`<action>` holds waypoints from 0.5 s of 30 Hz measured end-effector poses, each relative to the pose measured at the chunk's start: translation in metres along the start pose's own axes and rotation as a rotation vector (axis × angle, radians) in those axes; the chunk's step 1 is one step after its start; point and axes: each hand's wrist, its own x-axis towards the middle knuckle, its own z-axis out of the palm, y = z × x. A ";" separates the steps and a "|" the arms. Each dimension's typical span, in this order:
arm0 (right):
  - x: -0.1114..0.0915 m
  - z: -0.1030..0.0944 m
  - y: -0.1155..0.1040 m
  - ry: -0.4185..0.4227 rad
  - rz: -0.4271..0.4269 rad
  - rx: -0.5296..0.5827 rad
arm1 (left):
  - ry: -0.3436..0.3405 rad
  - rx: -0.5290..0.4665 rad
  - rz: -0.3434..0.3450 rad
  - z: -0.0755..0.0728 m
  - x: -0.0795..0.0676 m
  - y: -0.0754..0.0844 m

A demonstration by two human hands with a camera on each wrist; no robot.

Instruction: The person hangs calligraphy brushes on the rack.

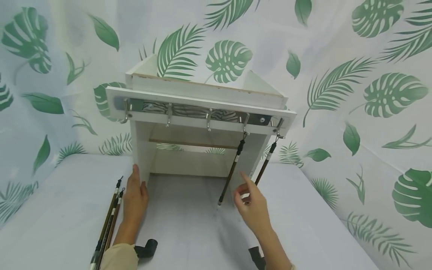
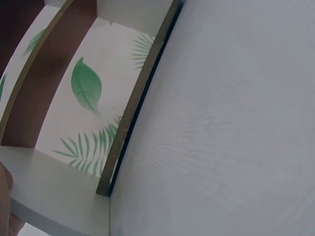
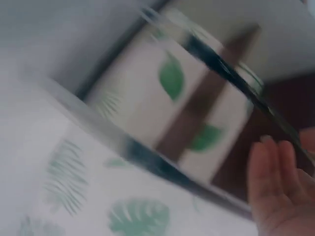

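My left hand [image 1: 134, 198] holds the left side panel of a white shelf unit [image 1: 141, 150], thumb inside and fingers outside. Across the unit's top front runs a hook rail [image 1: 189, 111] with several metal hooks. Two slim brown rods, which look like calligraphy brushes, hang by loops from its right-hand hooks: an inner brush [image 1: 231, 172] and an outer brush [image 1: 266, 163]. Beside the right panel is my right hand [image 1: 253, 208], its index finger extended and the others bent. It overlaps the outer brush's lower end; no grip on it shows. Both brushes are blurred in the right wrist view.
Several similar brushes [image 1: 109, 221] lie in a bundle on the white table surface [image 1: 50, 210], left of my left forearm. A dark angled piece [image 1: 146, 249] sits beside the left wrist, another [image 1: 257, 258] beside the right. A leaf-patterned backdrop [image 1: 337, 75] surrounds the table.
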 end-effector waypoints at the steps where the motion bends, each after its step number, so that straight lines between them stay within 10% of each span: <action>1: 0.005 -0.006 0.000 0.073 -0.026 0.024 | 0.003 0.003 0.003 0.000 0.000 0.000; 8: 0.038 -0.036 0.006 0.545 0.141 0.159 | 0.014 0.021 0.019 0.003 -0.002 -0.002; 15: 0.055 -0.033 0.036 0.523 0.351 0.272 | -0.027 0.032 -0.002 0.002 -0.002 -0.003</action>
